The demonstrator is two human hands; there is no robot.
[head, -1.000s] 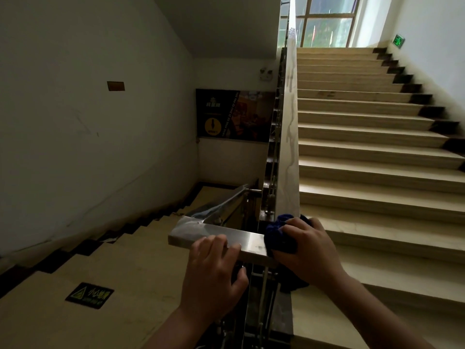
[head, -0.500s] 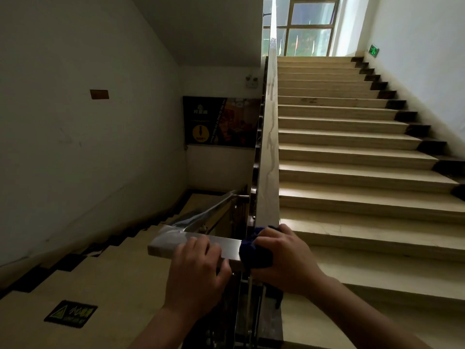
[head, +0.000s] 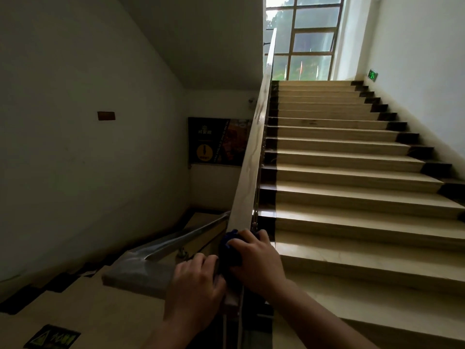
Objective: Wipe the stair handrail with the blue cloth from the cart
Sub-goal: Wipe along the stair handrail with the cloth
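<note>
**Wiping starts at the rail's corner**

Pressing the cloth (head: pixel 230 250) onto the rail (head: pixel 247 182) at its lower corner, the right hand (head: pixel 256 260) is closed around it. The left hand (head: pixel 195 290) grips the short level section just beside it. The rail's long axis climbs up and away from the right hand, the nearer one. Since a second ago, the view has tilted up; both hands have kept their places.
</note>
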